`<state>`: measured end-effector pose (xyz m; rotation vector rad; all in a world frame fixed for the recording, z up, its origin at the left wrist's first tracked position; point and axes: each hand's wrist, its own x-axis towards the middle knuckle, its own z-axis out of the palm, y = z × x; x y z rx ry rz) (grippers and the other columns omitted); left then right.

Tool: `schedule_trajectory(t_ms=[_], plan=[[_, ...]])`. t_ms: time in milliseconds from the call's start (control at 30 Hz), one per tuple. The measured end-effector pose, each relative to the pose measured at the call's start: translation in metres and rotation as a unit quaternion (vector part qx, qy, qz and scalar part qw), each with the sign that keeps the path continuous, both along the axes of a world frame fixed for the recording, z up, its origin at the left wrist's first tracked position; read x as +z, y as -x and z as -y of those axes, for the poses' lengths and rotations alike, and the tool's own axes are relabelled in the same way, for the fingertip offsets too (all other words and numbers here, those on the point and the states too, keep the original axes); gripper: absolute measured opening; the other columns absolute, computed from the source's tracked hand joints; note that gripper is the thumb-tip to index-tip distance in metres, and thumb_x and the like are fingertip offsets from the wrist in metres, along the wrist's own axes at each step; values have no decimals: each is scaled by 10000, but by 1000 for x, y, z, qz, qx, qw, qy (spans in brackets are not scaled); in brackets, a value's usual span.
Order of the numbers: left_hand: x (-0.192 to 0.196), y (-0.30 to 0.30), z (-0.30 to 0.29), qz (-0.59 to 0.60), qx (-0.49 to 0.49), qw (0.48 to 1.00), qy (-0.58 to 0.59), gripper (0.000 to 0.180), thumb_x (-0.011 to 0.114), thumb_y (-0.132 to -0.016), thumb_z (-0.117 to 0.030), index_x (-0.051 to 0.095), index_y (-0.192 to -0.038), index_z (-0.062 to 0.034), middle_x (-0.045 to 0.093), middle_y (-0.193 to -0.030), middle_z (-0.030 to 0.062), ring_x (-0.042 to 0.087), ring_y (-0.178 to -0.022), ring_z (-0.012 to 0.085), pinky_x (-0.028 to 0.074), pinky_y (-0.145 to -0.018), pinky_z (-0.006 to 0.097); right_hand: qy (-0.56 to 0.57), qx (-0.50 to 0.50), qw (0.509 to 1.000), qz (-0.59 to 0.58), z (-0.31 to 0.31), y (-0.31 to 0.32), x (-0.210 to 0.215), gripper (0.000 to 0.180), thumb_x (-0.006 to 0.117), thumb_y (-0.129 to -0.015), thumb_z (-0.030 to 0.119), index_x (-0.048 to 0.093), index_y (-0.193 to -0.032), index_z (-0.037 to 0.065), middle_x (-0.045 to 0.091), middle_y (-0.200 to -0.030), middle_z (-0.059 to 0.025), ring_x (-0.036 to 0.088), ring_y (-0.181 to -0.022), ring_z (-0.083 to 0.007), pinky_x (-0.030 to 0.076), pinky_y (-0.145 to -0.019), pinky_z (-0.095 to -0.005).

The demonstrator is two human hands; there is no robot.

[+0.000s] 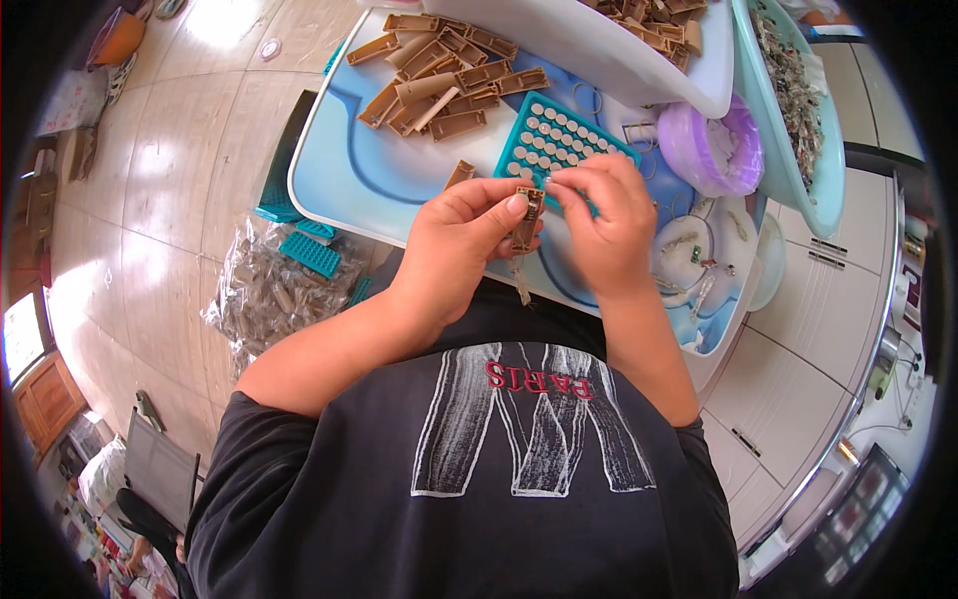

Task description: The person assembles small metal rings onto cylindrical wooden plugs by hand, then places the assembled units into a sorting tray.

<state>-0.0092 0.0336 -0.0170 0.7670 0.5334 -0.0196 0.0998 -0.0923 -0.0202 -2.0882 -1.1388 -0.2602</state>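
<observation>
My left hand (461, 228) grips a narrow brown plastic piece (526, 222) upright between thumb and fingers, just above the near edge of the light-blue tray table (344, 170). My right hand (602, 215) is pinched at the top of that piece, fingertips closed on something too small to make out. Right behind my hands lies a teal tray (552, 140) filled with rows of small round silver cells. A pile of several more brown pieces (439, 75) lies farther back on the table.
A white tub (639, 55) holding brown pieces and a teal basin (798, 110) of small parts stand at the back right. A purple bowl (711, 148) sits beside them. A clear bag (284, 290) of parts and teal trays lies on the floor at the left.
</observation>
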Motion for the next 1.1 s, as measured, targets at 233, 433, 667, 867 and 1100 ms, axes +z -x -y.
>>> schedule_trajectory(t_ms=[233, 433, 667, 867, 1100], plan=[[4, -3, 4, -14, 40, 999, 32, 191, 564, -906, -105, 577, -1042, 29, 621, -847, 48, 545, -704, 89, 474, -669, 242, -65, 31, 994, -84, 3, 12, 18, 160, 734, -637, 8, 624, -747, 47, 556, -733, -57, 539, -651, -228, 434, -568, -319], [1, -1, 3, -6, 24, 1000, 15, 196, 565, -905, -109, 578, -1049, 25, 619, -851, 42, 536, -697, 84, 472, -665, 238, -36, 51, 997, -46, 4, 15, 17, 150, 724, -654, 21, 631, -769, 45, 558, -737, -60, 546, -660, -231, 439, -570, -325], [0, -1, 2, -13, 22, 999, 28, 199, 571, -904, -124, 581, -1042, 20, 622, -855, 43, 555, -702, 91, 479, -665, 238, -30, 45, 999, 5, 4, 10, 18, 187, 716, -661, 20, 658, -835, 52, 562, -773, -63, 550, -689, -236, 449, -596, -340], [-1, 0, 2, -14, 1, 1000, -13, 233, 520, -931, -144, 562, -1093, 19, 631, -960, 77, 620, -838, 151, 541, -750, 301, 49, -22, 997, 61, -3, -10, 4, 166, 709, -669, 33, 663, -824, 66, 563, -782, -54, 553, -733, -238, 445, -620, -335], [5, -3, 3, -11, 25, 999, 26, 207, 560, -911, -127, 569, -1047, 29, 614, -861, 52, 588, -763, 115, 510, -712, 279, -3, -11, 1000, 28, 0, -4, 4, 121, 715, -663, 36, 622, -739, 49, 563, -762, -59, 553, -712, -240, 440, -610, -337]])
